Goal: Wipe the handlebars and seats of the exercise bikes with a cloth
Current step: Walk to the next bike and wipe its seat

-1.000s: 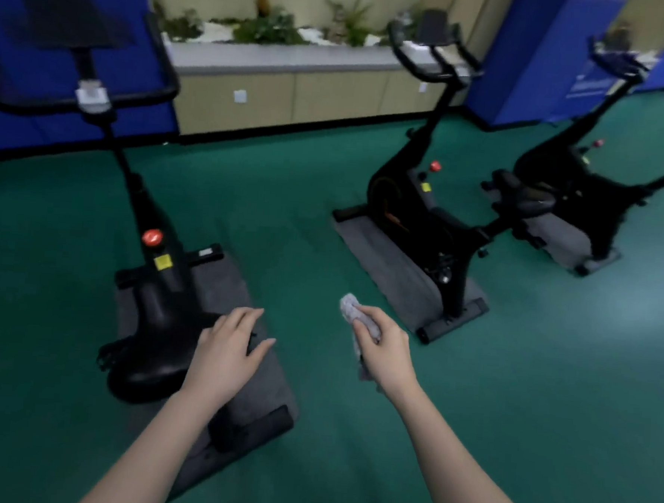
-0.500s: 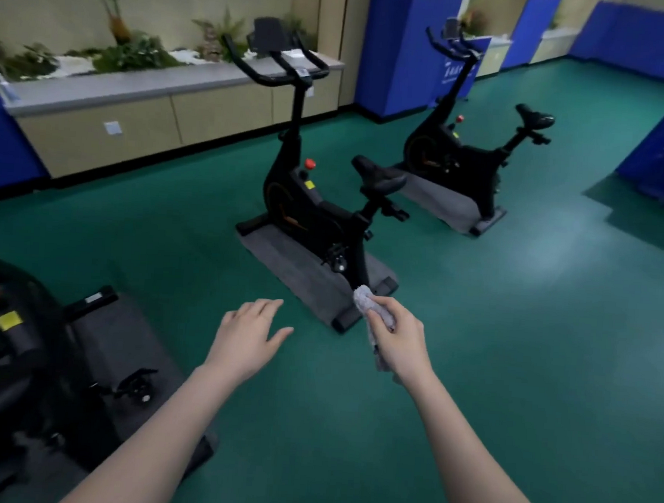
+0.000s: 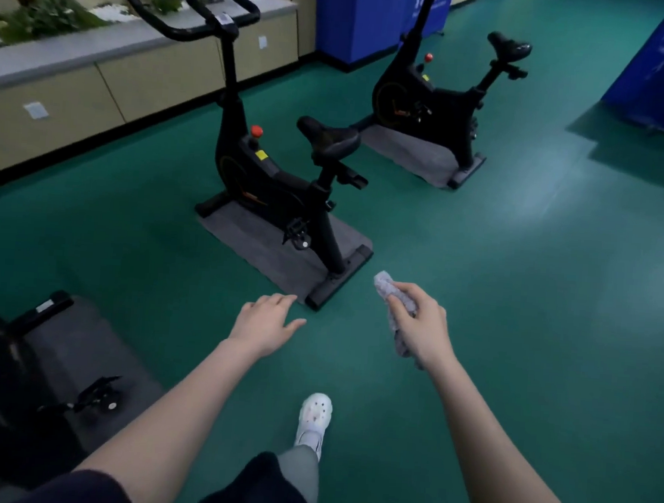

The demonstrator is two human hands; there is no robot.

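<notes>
Green floor between bike and hands

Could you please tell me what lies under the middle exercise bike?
A grey mat lies on the green floor under the middle exercise bike. The bike's frame and base bars cover part of the mat.

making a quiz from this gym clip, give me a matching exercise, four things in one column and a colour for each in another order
Things:
1. cloth
2. shoe
3. knob on the middle bike
4. floor

Colours:
A. green
B. red
C. white
D. pale grey

Pairs: 1-D, 2-C, 3-B, 4-A
</notes>
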